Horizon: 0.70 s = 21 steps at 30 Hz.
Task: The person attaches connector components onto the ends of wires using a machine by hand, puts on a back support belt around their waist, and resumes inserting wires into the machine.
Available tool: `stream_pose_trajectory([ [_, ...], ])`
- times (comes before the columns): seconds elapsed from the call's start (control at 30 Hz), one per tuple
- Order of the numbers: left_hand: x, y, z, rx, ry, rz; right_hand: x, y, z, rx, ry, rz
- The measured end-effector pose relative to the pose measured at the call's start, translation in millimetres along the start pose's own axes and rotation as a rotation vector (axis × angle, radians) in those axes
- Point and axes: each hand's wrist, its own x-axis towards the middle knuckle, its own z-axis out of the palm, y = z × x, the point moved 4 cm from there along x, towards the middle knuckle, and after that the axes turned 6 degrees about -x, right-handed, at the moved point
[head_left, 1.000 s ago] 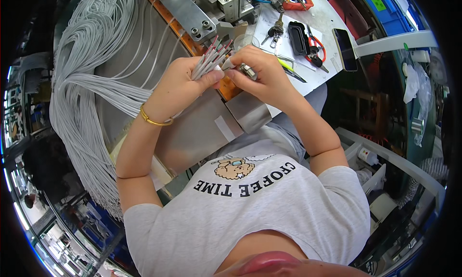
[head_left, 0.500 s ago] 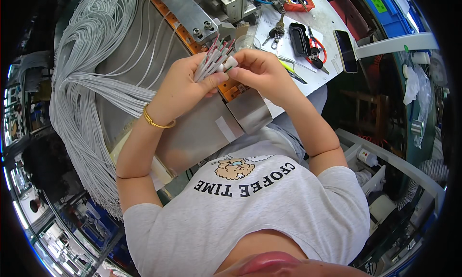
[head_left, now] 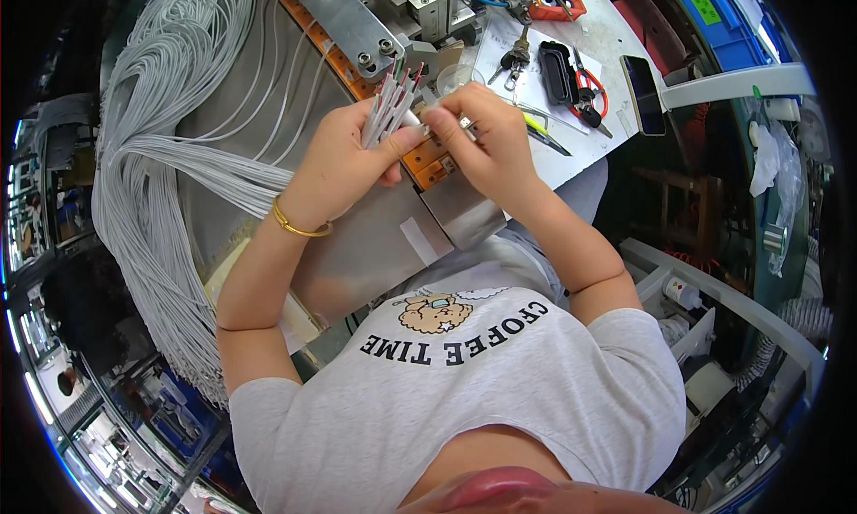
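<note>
Cluttered workbench (head_left: 616, 45), metal machine plate (head_left: 344, 19) at top. Left hand (head_left: 344, 161) closed around bundle of grey cable ends (head_left: 388, 108), held over bench edge. Right hand (head_left: 482, 139) pinches one cable tip. Long grey cable loom (head_left: 152, 166) drapes leftward.

Matt grey plastic-sheathed wires (head_left: 390, 112); brushed metal plate (head_left: 344, 19).

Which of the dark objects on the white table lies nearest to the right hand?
The bunch of keys, just above the right hand. The black case and black phone lie farther right.
</note>
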Motion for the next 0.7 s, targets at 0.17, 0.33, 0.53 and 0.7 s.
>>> stream_pose_trajectory([
  [0.17, 2.5, -4.5, -8.1, 0.326, 0.001, -0.075, -4.5, 47.5, 9.5, 0.081, -0.208, 0.391],
  [0.33, 1.0, -7.2, -7.7, 0.594, 0.025, 0.041, 0.3, 50.1, 17.0, -0.088, -0.178, 0.135],
  [0.53, 6.5, -8.3, -8.8, 0.679, 0.095, 0.181, -8.4, 71.5, 30.7, 0.401, -0.23, 0.407],
  [0.7, 5.0, -2.1, -10.0, 0.466, 0.033, 0.117, -10.1, 66.5, 19.8, 0.056, -0.112, 0.295],
])
